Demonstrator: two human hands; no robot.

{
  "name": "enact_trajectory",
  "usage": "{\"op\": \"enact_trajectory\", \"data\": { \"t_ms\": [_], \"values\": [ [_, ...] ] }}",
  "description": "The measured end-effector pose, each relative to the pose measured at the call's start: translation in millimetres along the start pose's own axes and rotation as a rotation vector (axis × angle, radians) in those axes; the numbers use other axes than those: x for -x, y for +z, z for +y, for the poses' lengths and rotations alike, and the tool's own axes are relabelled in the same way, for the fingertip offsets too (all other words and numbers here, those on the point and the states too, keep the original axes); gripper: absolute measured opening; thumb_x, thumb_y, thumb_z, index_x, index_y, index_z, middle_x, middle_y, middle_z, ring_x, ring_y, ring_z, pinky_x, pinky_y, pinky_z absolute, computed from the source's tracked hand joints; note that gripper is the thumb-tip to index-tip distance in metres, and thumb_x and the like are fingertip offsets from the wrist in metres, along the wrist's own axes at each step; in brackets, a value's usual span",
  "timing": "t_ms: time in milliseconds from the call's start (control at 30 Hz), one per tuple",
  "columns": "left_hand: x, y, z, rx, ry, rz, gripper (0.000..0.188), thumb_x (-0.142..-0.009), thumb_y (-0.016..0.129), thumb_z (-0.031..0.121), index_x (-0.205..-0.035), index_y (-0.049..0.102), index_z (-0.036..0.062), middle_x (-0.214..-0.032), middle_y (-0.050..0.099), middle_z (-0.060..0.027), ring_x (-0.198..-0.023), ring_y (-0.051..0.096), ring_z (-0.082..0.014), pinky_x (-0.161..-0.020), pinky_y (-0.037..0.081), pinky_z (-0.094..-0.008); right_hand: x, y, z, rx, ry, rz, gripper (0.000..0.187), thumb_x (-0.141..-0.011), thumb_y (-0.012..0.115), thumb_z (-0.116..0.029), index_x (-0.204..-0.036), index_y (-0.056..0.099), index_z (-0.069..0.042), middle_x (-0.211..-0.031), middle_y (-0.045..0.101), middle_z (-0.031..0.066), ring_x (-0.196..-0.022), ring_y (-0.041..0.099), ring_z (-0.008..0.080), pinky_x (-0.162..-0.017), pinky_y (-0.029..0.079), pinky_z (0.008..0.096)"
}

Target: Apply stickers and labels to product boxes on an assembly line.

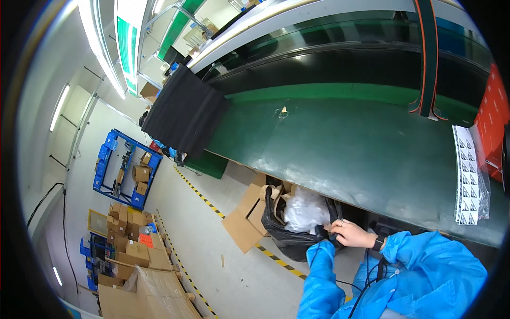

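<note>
A black plastic bag [289,244] stands below the edge of the green bench, its mouth spread wide around crumpled clear plastic film [307,211]. At the bag's near right rim is my right hand [348,234], fingers curled closed on the black plastic. It wears a dark wristband. Just left of it, my left hand [322,233] reaches to the same rim. Something black covers most of that hand, and its fingers are hidden. Brown cardboard [275,192] pokes up inside the bag's far side.
The green bench top [340,143] runs above the bag. On its right lie a label sheet [466,175] and a red box [490,127]; a black-orange strap [426,58] hangs down. An open carton [245,218] leans left of the bag. Cables [366,290] cross my front. Stacked cartons [135,252] stand left.
</note>
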State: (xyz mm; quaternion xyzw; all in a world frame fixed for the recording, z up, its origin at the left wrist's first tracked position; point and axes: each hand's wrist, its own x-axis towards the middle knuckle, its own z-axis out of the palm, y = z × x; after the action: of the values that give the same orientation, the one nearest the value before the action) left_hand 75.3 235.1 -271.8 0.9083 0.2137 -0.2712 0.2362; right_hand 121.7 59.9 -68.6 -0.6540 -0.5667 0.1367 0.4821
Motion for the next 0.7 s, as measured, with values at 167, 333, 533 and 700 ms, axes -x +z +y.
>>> {"op": "enact_trajectory", "data": {
  "t_ms": [167,333,533,700],
  "values": [
    [47,4,-104,0.41,0.29,0.264,0.025,-0.087,0.046,0.006,-0.107,0.058,-0.0037,-0.105,0.063,-0.0172,-0.098,0.058,-0.0314,-0.088,0.042,-0.0364,31,-19,-49,-0.099,0.065,-0.018,0.042,-0.079,0.056,-0.009,-0.119,0.048,-0.002,-0.128,0.04,0.022,-0.114,0.046,0.038,-0.096,0.04,0.0388],
    [169,-33,2,0.795,0.123,0.773,0.021,-0.088,0.05,0.006,-0.104,0.059,-0.003,-0.096,0.064,-0.0118,-0.092,0.06,-0.0173,-0.082,0.046,-0.0279,134,-65,-46,-0.101,0.237,0.081,0.037,-0.078,0.057,-0.008,-0.114,0.052,-0.002,-0.122,0.044,0.0178,-0.108,0.05,0.0309,-0.092,0.042,0.0365],
    [258,130,-5,1.195,-0.174,1.272,0.008,-0.088,0.049,0.005,-0.091,0.054,-0.0004,-0.088,0.058,-0.0081,-0.077,0.057,-0.0152,-0.073,0.05,-0.0267,205,-95,-74,-0.299,0.431,0.236,0.019,-0.08,0.058,-0.001,-0.098,0.06,-0.001,-0.105,0.05,0.0095,-0.084,0.058,0.0157,-0.072,0.048,0.0261],
    [293,198,71,1.564,-0.49,1.171,0.007,-0.089,0.047,0.005,-0.087,0.053,0.001,-0.084,0.057,-0.0087,-0.073,0.056,-0.0143,-0.065,0.047,-0.0228,200,-152,-88,-0.194,0.269,0.21,0.015,-0.081,0.057,0.0,-0.095,0.061,0.0,-0.101,0.054,0.0095,-0.083,0.058,0.0151,-0.071,0.048,0.0266]
  ]
}}
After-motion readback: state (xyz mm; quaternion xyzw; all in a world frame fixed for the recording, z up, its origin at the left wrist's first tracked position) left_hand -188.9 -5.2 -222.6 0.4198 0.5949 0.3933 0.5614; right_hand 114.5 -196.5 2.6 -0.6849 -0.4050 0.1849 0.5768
